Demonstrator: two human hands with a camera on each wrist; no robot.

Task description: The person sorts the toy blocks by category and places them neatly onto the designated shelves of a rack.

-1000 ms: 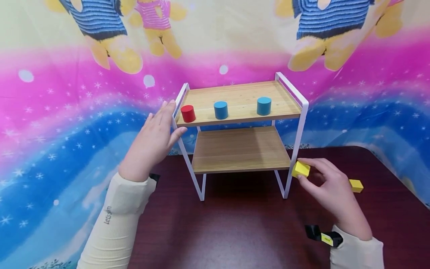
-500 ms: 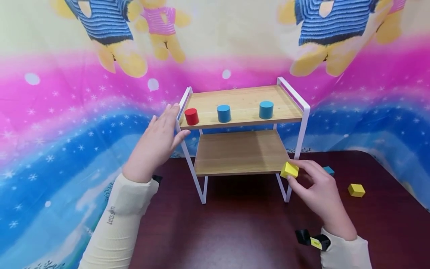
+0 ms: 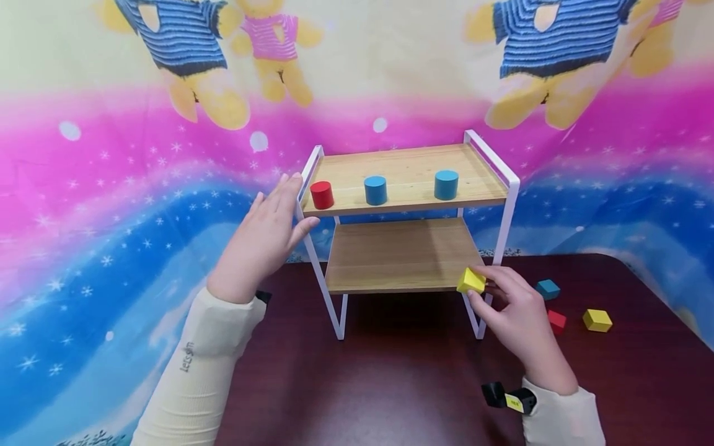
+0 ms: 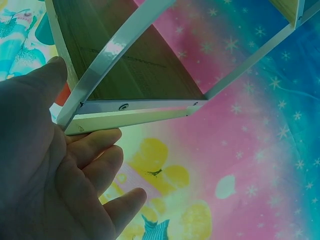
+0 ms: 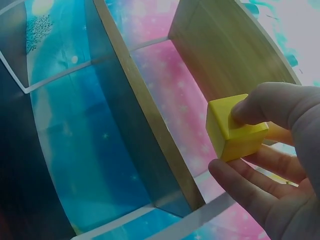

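Observation:
A two-tier shelf with wooden boards and a white metal frame stands on the table. My left hand lies against its upper left side, fingers extended and thumb apart; the left wrist view shows the fingertips along the frame bar. My right hand pinches a yellow cube between thumb and fingers, in front of the lower board's right front corner. On the top board, a red cylinder, a blue cylinder and another blue cylinder stand in a row near the front edge.
Right of the shelf, a blue block, a red block partly behind my right hand, and a yellow block lie on the dark table. A printed cloth hangs behind the shelf.
My right hand has carried the yellow cube left, from beside the shelf's right leg to the lower board's front corner. The blue and red blocks have come into sight. My left hand stays at the frame.

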